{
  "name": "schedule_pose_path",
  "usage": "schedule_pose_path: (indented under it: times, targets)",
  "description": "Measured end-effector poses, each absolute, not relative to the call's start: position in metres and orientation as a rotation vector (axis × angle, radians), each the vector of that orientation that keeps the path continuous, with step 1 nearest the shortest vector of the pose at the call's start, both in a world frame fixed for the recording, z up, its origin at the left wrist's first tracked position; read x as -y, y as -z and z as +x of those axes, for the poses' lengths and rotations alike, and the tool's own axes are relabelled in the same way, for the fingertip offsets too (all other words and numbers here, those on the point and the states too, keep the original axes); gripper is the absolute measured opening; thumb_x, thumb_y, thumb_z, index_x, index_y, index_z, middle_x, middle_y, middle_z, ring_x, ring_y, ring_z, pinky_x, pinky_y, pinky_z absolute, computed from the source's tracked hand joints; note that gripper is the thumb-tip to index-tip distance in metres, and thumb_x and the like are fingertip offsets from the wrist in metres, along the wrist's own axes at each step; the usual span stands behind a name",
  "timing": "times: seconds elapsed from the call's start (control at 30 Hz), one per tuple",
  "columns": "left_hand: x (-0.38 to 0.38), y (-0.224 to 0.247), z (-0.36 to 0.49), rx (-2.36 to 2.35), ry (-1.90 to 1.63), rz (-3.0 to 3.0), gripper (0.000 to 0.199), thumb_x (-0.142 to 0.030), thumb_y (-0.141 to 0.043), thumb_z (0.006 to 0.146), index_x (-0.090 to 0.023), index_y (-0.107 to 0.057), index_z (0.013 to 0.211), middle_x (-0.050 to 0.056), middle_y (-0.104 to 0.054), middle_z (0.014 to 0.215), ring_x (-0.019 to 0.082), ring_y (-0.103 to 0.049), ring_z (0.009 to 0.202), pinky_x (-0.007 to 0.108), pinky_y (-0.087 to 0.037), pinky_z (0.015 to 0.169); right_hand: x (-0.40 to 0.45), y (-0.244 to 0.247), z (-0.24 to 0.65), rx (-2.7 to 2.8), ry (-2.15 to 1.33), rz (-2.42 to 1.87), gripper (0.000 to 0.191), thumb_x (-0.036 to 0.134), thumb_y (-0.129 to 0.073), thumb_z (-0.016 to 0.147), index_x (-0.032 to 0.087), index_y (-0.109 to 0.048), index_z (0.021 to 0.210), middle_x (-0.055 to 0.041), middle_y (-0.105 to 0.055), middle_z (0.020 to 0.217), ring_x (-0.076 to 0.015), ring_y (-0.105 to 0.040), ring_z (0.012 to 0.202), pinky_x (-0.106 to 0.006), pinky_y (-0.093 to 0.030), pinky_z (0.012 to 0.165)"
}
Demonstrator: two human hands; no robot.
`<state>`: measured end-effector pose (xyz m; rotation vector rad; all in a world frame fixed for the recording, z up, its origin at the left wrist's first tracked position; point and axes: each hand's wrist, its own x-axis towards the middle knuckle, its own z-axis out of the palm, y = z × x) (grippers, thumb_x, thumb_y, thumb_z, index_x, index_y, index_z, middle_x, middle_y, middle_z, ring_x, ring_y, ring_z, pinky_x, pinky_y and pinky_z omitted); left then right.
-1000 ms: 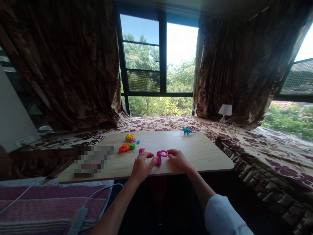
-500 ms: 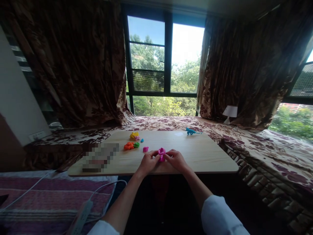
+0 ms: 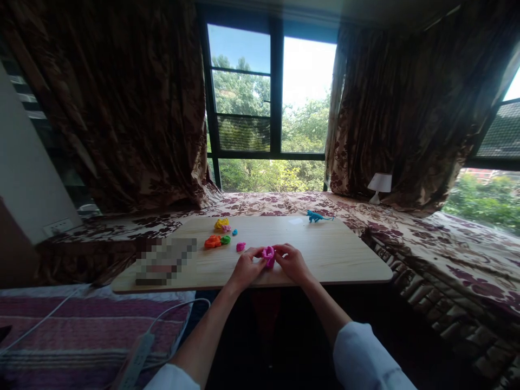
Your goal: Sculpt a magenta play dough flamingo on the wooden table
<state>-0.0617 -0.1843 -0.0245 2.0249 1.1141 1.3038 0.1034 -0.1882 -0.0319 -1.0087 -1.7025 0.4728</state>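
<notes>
Between my two hands, over the near part of the table, is a piece of magenta modelling clay (image 3: 268,255) shaped like a small hollow cup. My left hand (image 3: 247,270) pinches its left side with thumb and fingers. On its right side, my right hand (image 3: 293,264) grips the rim in the same way. A smaller magenta clay lump (image 3: 241,247) lies just beyond my left hand. Farther left sit orange clay (image 3: 212,241) and green clay (image 3: 225,239), touching each other. Behind them are yellow clay (image 3: 221,223), pale pink clay (image 3: 226,229) and a small blue bit (image 3: 234,232).
A blue toy animal (image 3: 317,216) with a long tail stands at the far edge of the wooden table (image 3: 337,260). A blurred-out flat item (image 3: 166,262) lies at the table's left. A white lamp (image 3: 379,187) stands on the ledge; a power strip (image 3: 138,357) is lower left.
The magenta cup's opening looks narrower and taller, and its lower part has shifted slightly. My right fingers have moved a little at the rim. The whole view has shifted slightly.
</notes>
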Motion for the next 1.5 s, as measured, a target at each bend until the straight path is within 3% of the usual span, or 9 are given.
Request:
schedule_pose_path:
  times: [0.13,0.53,0.8,0.9,1.3,1.5]
  targets:
    - [0.186,0.024,-0.062,-1.075,-1.335,2.032,0.037,-0.033,-0.054,0.073,-0.02,-0.061,0.106,0.005,-0.064,0.096,0.017,-0.056,0.09,0.031,-0.043,0.082,0.188,0.033,0.103,1.702,-0.491,-0.987,0.023,0.027,-0.053,0.078,0.023,-0.066,0.097,-0.0019,-0.06,0.081,-0.012,-0.058,0.07,-0.022,-0.045,0.061]
    - [0.183,0.027,-0.065,-1.033,-1.368,1.955,0.032,-0.042,-0.057,0.073,-0.021,-0.066,0.095,0.003,-0.066,0.084,0.016,-0.059,0.081,0.03,-0.045,0.076,0.192,0.028,0.096,1.785,-0.328,-1.043,0.018,0.025,-0.054,0.079,0.026,-0.07,0.085,-0.0023,-0.061,0.081,-0.0138,-0.057,0.072,-0.024,-0.044,0.066]
    - [0.182,0.029,-0.064,-1.06,-1.377,1.867,0.034,-0.041,-0.056,0.072,-0.021,-0.065,0.099,0.004,-0.067,0.093,0.018,-0.06,0.088,0.029,-0.045,0.08,0.191,0.029,0.098,1.69,-0.469,-0.987,0.028,0.025,-0.053,0.078,0.021,-0.064,0.102,-0.0043,-0.062,0.089,-0.014,-0.059,0.074,-0.024,-0.047,0.066]
    - [0.182,0.03,-0.065,-1.071,-1.362,1.845,0.034,-0.04,-0.055,0.074,-0.02,-0.064,0.099,0.004,-0.067,0.094,0.018,-0.06,0.088,0.03,-0.045,0.079,0.19,0.029,0.101,1.661,-0.481,-1.0,0.023,0.025,-0.051,0.078,0.019,-0.067,0.094,-0.0051,-0.063,0.09,-0.0146,-0.059,0.077,-0.026,-0.047,0.072]
    - [0.18,0.03,-0.065,-1.026,-1.371,1.865,0.032,-0.04,-0.058,0.072,-0.022,-0.067,0.097,0.002,-0.066,0.086,0.016,-0.059,0.083,0.027,-0.045,0.076,0.186,0.037,0.097,1.695,-0.559,-1.058,0.015,0.028,-0.059,0.072,0.016,-0.066,0.078,-0.002,-0.067,0.069,-0.0138,-0.06,0.064,-0.023,-0.046,0.059]
    - [0.176,0.036,-0.066,-1.037,-1.385,1.798,0.033,-0.037,-0.057,0.072,-0.021,-0.065,0.1,0.003,-0.066,0.089,0.017,-0.058,0.089,0.028,-0.043,0.081,0.189,0.033,0.1,1.721,-0.486,-1.018,0.02,0.028,-0.055,0.075,0.018,-0.067,0.087,-0.0028,-0.068,0.082,-0.0139,-0.061,0.07,-0.024,-0.047,0.067]
